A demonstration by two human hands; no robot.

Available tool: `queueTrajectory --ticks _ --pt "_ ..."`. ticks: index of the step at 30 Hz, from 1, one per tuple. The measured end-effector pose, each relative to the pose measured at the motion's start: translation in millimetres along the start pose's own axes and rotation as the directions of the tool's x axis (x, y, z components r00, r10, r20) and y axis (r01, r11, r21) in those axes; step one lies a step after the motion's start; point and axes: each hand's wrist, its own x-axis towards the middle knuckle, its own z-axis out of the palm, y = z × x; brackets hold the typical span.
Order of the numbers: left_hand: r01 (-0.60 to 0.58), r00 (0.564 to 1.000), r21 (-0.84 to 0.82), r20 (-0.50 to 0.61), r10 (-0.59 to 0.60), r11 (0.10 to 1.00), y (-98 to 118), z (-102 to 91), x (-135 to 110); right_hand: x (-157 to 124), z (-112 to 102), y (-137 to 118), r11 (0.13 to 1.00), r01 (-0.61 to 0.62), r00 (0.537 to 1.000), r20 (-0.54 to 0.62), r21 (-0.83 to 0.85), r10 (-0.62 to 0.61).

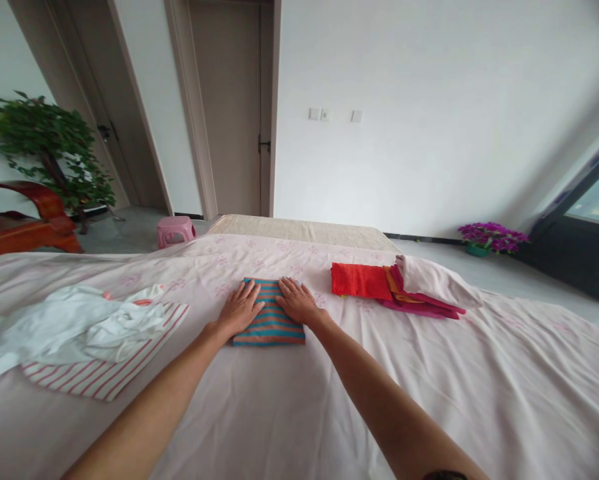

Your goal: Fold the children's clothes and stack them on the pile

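A folded cloth with teal and orange-brown stripes (pixel 269 327) lies flat on the pale pink sheet (pixel 259 413), straight ahead of me. On its left edge rests my left hand (pixel 241 308), palm down with the fingers stretched forward. My right hand (pixel 299 301) lies flat across the upper right part of the same cloth, fingers extended. Neither hand grips anything. What kind of garment the striped cloth is, I cannot make out in its folded form.
Crumpled white clothes (pixel 84 327) lie on a red-striped white cloth (pixel 94 377) at left. Toward the right are a folded red cloth (pixel 362 281), magenta and orange cloths, and a pale pink one (pixel 434 280). A pink stool (pixel 176 230) stands beyond the bed.
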Motion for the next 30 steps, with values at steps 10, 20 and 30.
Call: queueTrajectory --ticks 10,20,30 --pt "-0.497 0.867 -0.029 -0.064 0.495 0.867 -2.0 -54.4 -109.2 -99.2 -53.3 -17.1 0.899 0.433 0.901 -0.033 0.063 -0.432" --pt "-0.504 0.83 0.01 -0.268 0.488 0.863 28.9 -76.1 -129.8 -118.8 -61.6 -52.4 0.947 0.316 0.944 -0.079 -0.061 -0.32" --pt "0.059 0.986 -0.376 -0.124 -0.113 0.925 40.6 -97.8 -146.1 -135.9 -84.4 -66.1 0.896 0.219 0.975 -0.112 0.386 -0.189"
